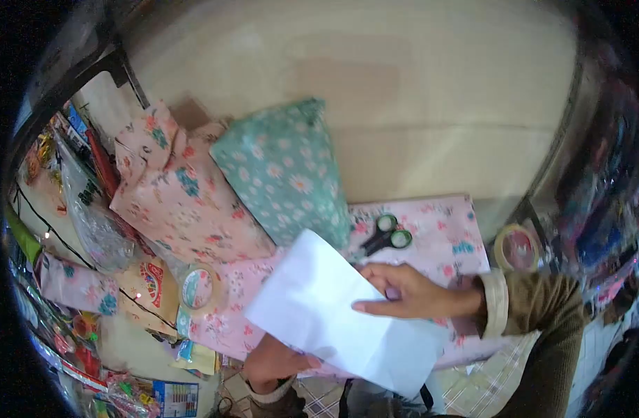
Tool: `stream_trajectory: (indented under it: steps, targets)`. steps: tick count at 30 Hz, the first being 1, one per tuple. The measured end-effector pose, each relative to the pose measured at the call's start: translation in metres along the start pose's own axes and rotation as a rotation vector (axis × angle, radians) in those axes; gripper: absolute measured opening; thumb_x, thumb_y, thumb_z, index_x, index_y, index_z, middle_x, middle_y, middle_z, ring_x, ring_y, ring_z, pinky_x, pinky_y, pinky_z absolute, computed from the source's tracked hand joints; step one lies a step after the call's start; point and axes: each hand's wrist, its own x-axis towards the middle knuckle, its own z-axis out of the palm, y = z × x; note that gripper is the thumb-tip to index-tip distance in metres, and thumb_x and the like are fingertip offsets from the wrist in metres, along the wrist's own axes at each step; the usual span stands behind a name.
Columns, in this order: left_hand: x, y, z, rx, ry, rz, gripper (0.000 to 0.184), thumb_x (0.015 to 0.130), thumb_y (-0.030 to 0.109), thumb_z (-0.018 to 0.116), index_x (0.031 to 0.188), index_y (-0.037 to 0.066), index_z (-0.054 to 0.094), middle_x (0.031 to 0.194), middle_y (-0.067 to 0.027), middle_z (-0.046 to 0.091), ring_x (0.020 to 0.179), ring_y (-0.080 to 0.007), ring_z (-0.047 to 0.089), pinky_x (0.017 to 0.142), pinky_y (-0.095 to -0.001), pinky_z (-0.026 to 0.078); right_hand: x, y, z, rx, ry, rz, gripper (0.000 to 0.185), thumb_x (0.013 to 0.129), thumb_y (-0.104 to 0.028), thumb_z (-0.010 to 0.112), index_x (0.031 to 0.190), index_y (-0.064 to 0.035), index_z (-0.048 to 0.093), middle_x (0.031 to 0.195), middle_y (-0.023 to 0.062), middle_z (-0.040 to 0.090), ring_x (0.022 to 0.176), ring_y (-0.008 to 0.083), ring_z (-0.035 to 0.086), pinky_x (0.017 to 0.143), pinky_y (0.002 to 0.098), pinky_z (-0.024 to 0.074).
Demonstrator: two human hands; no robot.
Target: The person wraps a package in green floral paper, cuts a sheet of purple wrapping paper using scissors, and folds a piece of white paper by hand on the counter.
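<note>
A white sheet of paper (319, 299) with a crease across its right part is held at a tilt in front of me. My right hand (417, 291) grips its upper right edge, thumb on the front and fingers curled around the edge. At the lower left edge is my left hand (274, 364), closed on the paper, with most of its fingers hidden behind it. Beyond the sheet, scissors (385, 237) with black and green handles lie on a pink floral surface (431, 216).
A peach floral wrapped package (187, 188) and a green daisy-patterned package (284, 167) lean at the back. Tape rolls (197, 288) sit on the left and right. A brown printed packet (151, 289) and various plastic-wrapped goods (89, 209) crowd the left side.
</note>
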Motion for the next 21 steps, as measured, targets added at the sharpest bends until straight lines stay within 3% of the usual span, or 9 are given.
stream_trajectory:
  steps: [1,4,5,8,9,12,15,18,21]
  targets:
    - [-0.001,0.0,0.0,0.021,0.028,0.028,0.078,0.08,0.06,0.065,0.126,-0.001,0.047,0.123,-0.0189,0.051,0.114,-0.0337,0.048,0.098,-0.0439,0.036,0.001,-0.001,0.001,0.095,-0.007,-0.011,0.03,0.088,-0.023,0.068,0.106,-0.0022,0.058,0.078,0.0029,0.065,0.067,0.0059,0.053,0.059,0.0252,0.0424]
    - [0.005,-0.006,0.004,0.034,0.121,0.177,0.075,0.081,0.059,0.064,0.124,-0.001,0.049,0.122,-0.0184,0.051,0.113,-0.0323,0.049,0.097,-0.0442,0.037,0.001,0.003,0.001,-0.045,0.021,-0.061,0.031,0.087,-0.024,0.068,0.105,-0.002,0.057,0.081,0.0038,0.067,0.066,0.0053,0.054,0.057,0.0246,0.0419]
    - [0.002,-0.009,0.005,-0.107,0.108,0.039,0.071,0.08,0.052,0.069,0.123,-0.001,0.051,0.122,-0.0169,0.053,0.113,-0.0321,0.05,0.096,-0.0438,0.038,0.002,0.007,0.0,-0.056,0.016,-0.11,0.032,0.088,-0.024,0.068,0.108,-0.0011,0.056,0.083,0.004,0.068,0.066,0.0042,0.055,0.056,0.0238,0.0415]
    - [0.007,0.009,-0.003,0.134,0.046,0.203,0.069,0.074,0.046,0.077,0.122,0.001,0.053,0.121,-0.0154,0.055,0.113,-0.0316,0.051,0.096,-0.043,0.039,0.004,0.014,0.006,0.169,0.021,-0.123,0.033,0.089,-0.022,0.066,0.11,-0.0001,0.054,0.085,0.0046,0.069,0.069,0.0038,0.057,0.057,0.0225,0.0428]
    - [0.01,0.009,-0.001,0.07,0.087,0.186,0.072,0.066,0.04,0.084,0.121,0.004,0.055,0.12,-0.014,0.056,0.113,-0.0299,0.052,0.095,-0.0414,0.04,0.002,0.009,0.007,0.203,0.017,-0.117,0.031,0.09,-0.018,0.065,0.111,0.0003,0.054,0.086,0.0053,0.069,0.072,0.0035,0.058,0.059,0.0216,0.0443]
    - [0.02,0.035,0.001,0.009,0.003,0.05,0.076,0.061,0.039,0.088,0.121,0.004,0.056,0.12,-0.0134,0.057,0.114,-0.0289,0.052,0.095,-0.04,0.04,0.0,-0.003,-0.001,0.081,-0.016,-0.007,0.03,0.09,-0.015,0.065,0.112,0.0007,0.053,0.087,0.0063,0.069,0.077,0.004,0.06,0.062,0.0219,0.0463]
    - [0.021,0.03,-0.001,-0.032,-0.092,0.063,0.078,0.06,0.036,0.089,0.121,0.003,0.055,0.121,-0.0131,0.057,0.114,-0.0277,0.053,0.095,-0.0388,0.041,0.002,0.002,0.002,0.132,-0.017,0.003,0.031,0.089,-0.014,0.065,0.113,0.0006,0.052,0.087,0.0065,0.069,0.077,0.0034,0.059,0.063,0.0226,0.046]
    - [0.024,0.036,0.0,0.01,-0.054,0.099,0.078,0.062,0.036,0.088,0.123,0.002,0.054,0.12,-0.0138,0.057,0.113,-0.0277,0.054,0.095,-0.0393,0.041,0.0,-0.008,-0.001,0.071,-0.026,0.028,0.031,0.09,-0.014,0.064,0.115,0.0005,0.051,0.09,0.0076,0.069,0.082,0.0044,0.06,0.068,0.0236,0.0475]
    - [0.018,0.011,-0.001,0.242,-0.025,0.147,0.078,0.063,0.036,0.086,0.125,0.002,0.052,0.12,-0.0152,0.057,0.112,-0.0296,0.054,0.095,-0.0401,0.042,0.0,-0.001,0.005,0.23,0.008,0.024,0.04,0.09,-0.011,0.064,0.123,-0.003,0.043,0.094,0.0088,0.069,0.089,0.0081,0.062,0.076,0.0263,0.0492]
